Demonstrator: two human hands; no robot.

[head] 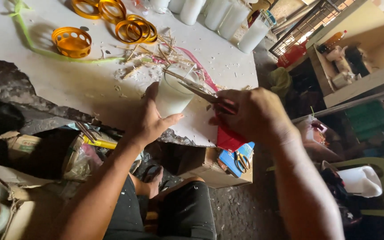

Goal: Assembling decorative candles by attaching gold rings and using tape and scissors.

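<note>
My left hand (150, 119) grips a glass tumbler filled with white wax (174, 94) near the front edge of the white table (81, 84). A thin wooden stick lies across the tumbler's rim. My right hand (252, 114) holds red-handled scissors (205, 95), their blades reaching over the tumbler's top. The scissor handles are mostly hidden inside my fingers.
Orange metal rings (72, 42) and more rings (132, 29) lie at the back of the table, with wood scraps and several white candles (221, 15) behind. A cardboard box (221, 166) with small scissors sits below. A green chair (378, 186) stands at right.
</note>
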